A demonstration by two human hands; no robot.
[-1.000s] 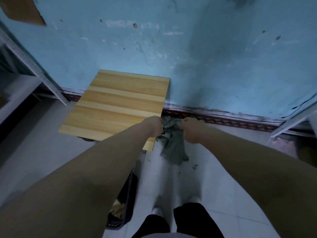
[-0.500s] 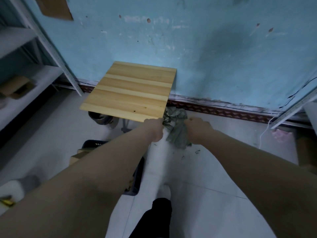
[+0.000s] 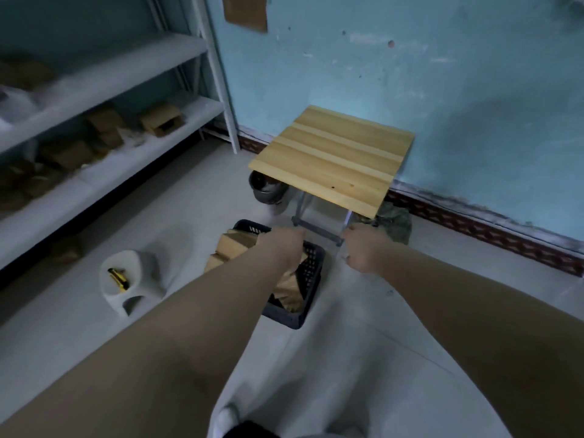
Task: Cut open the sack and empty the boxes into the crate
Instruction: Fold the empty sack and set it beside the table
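My left hand point(image 3: 284, 245) and my right hand point(image 3: 363, 249) are both stretched out in front of me, a small gap apart, each gripping the top edge of a white sack point(image 3: 335, 352). The sack hangs down toward me as a pale blurred sheet. Directly under and behind my left hand sits the dark plastic crate point(image 3: 311, 279) on the floor. Several brown cardboard boxes point(image 3: 234, 245) lie piled inside it. My left fingers are hidden behind the wrist; my right fingers are curled into a fist.
A small wooden folding table point(image 3: 331, 156) stands against the blue wall, with a metal pot point(image 3: 265, 188) under it and a crumpled grey cloth point(image 3: 395, 222) beside its legs. A white stool point(image 3: 126, 282) at left carries a yellow utility knife point(image 3: 118, 279). Shelves point(image 3: 104, 86) with cardboard boxes line the left.
The view has swung left and pulled back from the wall. Both hands, still holding the sack, now hover over the crate, which has come into full view with the stool and shelves.
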